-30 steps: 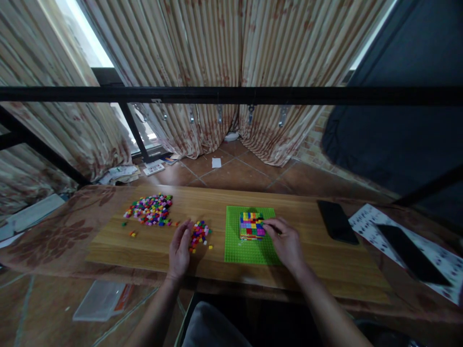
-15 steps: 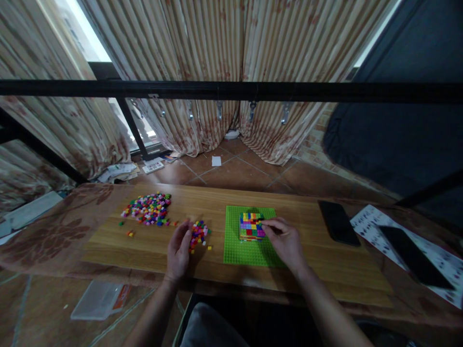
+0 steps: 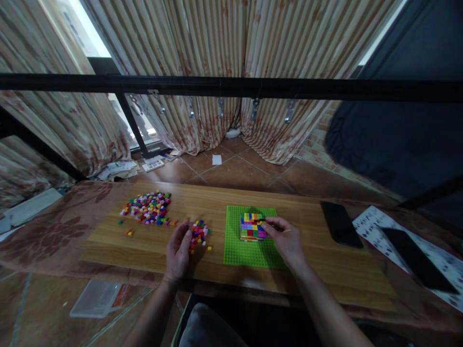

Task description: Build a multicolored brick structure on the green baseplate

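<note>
A low block of stacked multicoloured toy bricks (image 3: 251, 227) stands on the green studded baseplate (image 3: 237, 255). At the right edge of its top, my right hand (image 3: 285, 238) is closed in a pinch; the fingertips touch the stack and mostly hide the small brick there. My left hand (image 3: 178, 253) rests on the wooden board, fingers loosely curved and thumb apart, with nothing visible in it. Just to its right lies a small heap of loose toy bricks (image 3: 200, 232). A bigger heap of loose bricks (image 3: 150, 207) is spread farther back on the left.
On the board's right side lies a black phone (image 3: 340, 224). Beyond it a second dark device (image 3: 417, 260) sits on a printed sheet (image 3: 372, 219). A black rail (image 3: 231, 86) crosses beyond the board. A clear plastic lid or box (image 3: 96, 300) is on the floor at left.
My right fingertips have shifted very slightly at the stack's right edge. My left hand stays beside the small heap. The whole view has moved a little.
</note>
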Demonstrator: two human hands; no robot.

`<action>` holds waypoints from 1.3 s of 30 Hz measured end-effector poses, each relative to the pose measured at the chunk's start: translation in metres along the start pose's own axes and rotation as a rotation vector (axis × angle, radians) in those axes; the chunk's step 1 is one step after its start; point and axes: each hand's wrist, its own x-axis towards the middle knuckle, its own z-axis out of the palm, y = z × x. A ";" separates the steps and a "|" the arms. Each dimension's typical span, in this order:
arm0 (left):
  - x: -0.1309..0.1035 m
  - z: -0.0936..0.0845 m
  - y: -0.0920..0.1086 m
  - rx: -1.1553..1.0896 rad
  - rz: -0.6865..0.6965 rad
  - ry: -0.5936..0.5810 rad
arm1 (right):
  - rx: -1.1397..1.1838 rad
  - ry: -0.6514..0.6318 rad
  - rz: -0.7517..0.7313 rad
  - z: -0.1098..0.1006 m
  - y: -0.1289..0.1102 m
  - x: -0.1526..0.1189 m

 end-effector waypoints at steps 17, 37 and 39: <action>0.001 0.000 -0.003 -0.052 -0.022 -0.003 | -0.076 -0.088 0.084 -0.007 0.001 0.007; 0.002 0.000 -0.012 -0.046 0.010 0.020 | -0.416 -0.410 -0.310 0.049 -0.008 -0.108; 0.003 -0.001 -0.014 -0.036 0.013 0.015 | -0.466 -0.437 -0.381 0.067 -0.003 -0.104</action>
